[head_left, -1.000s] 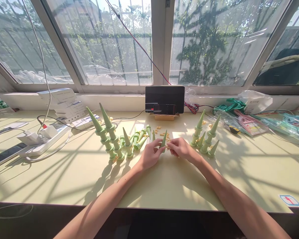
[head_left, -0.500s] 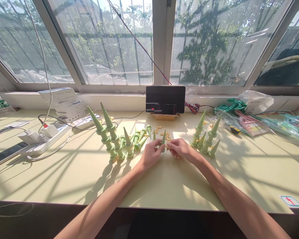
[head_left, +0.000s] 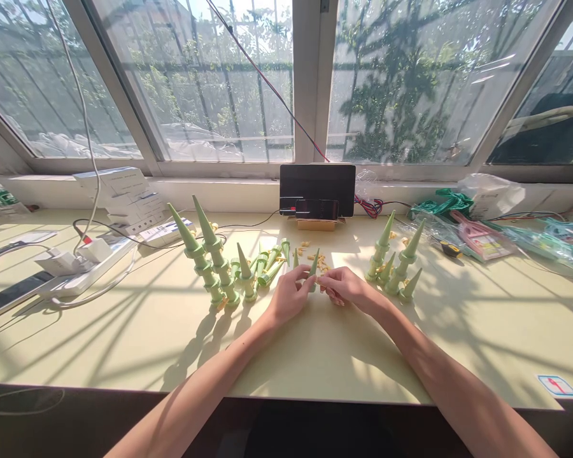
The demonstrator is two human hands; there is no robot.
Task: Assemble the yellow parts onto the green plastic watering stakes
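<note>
A pale green cone [head_left: 314, 263] points upward between the thumb and fingers of my left hand [head_left: 289, 295], which is closed around its lower part. My right hand [head_left: 347, 285] is pinched against the right side of that cone, at a small yellow piece mostly hidden by the fingertips. Just behind my left fingers rises the tip of another green cone [head_left: 295, 258]. Small yellow pieces [head_left: 323, 261] lie scattered beyond my hands. Left of them lie loose green segments [head_left: 263, 259].
Tall stacked green spikes [head_left: 211, 240] stand at left beside a shorter one [head_left: 245, 273]. More spikes [head_left: 407, 253] stand at right. A black screen [head_left: 318, 184] with a phone before it backs the table. A power strip [head_left: 90, 264] and cables lie left; plastic bags [head_left: 487, 235] lie right.
My right fingertips have shifted slightly left against the cone, covering more of the small yellow piece. My left hand and the cone have barely moved.
</note>
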